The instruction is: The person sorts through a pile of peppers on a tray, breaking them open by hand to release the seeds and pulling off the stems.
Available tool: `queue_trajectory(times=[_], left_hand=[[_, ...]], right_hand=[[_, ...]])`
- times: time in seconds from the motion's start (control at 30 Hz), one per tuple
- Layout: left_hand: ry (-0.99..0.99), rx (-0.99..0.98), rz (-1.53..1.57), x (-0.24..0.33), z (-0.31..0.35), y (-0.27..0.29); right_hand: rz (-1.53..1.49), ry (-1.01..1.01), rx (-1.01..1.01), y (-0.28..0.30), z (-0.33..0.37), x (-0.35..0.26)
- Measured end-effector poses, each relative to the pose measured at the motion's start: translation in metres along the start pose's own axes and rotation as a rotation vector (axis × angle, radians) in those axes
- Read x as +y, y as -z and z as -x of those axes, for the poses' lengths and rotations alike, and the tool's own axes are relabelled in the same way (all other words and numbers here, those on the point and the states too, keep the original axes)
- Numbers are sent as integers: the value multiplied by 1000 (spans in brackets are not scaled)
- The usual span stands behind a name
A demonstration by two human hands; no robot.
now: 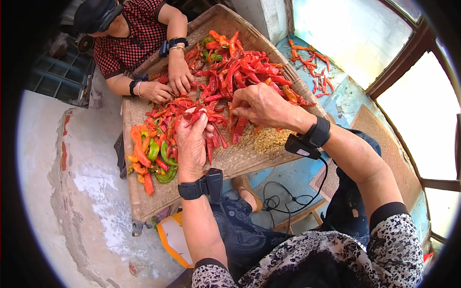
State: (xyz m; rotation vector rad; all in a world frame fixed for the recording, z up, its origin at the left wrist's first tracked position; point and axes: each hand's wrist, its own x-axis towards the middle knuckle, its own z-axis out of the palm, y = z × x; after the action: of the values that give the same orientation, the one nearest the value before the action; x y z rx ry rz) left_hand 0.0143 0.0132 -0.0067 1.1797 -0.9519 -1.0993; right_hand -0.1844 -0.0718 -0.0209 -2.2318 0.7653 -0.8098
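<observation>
Left hand: the person's left hand is over the near-middle of the tray, thumb and fingers closed on a red pepper piece.
Right hand: the right hand is at the near right edge of the red heap, fingers curled inward; whether they grip a pepper cannot be told.
Tray: a woven tray bears the peppers; the main red heap lies far right, orange and green peppers near left, pale seeds near right.
Co-worker: a person opposite has both hands down among the peppers, far left of the left hand.
Handling advice: in my judgement, the held piece is best pinched lightly, flesh between thumb and fingertips, so that thin skin does not tear; hands should work low over the tray, so that loose seeds land inside it.
Caution: the cable at the right wrist should be kept off the rim.
Obscured: the right fingertips are partly masked by the hand itself; the left fingers' undersides are hidden; the co-worker's fingertips merge with the peppers; the surroundings are cut off by the dark lens rim.
</observation>
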Motion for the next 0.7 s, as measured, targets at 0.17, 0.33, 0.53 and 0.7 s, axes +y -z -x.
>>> queue_trajectory(times=[0.17, 0.33, 0.53, 0.7], left_hand=[[67, -94, 154, 3, 2, -2], [131, -74, 55, -1, -1, -10], [118, -142, -2, -17, -5, -10], [163, -125, -75, -17, -3, -16]], right_hand=[[-64, 75, 39, -4, 1, -4], [-461, -166, -178, -11, 4, -2], [-431, -247, -212, -12, 8, -5], [-271, -174, -134, -12, 14, 2]])
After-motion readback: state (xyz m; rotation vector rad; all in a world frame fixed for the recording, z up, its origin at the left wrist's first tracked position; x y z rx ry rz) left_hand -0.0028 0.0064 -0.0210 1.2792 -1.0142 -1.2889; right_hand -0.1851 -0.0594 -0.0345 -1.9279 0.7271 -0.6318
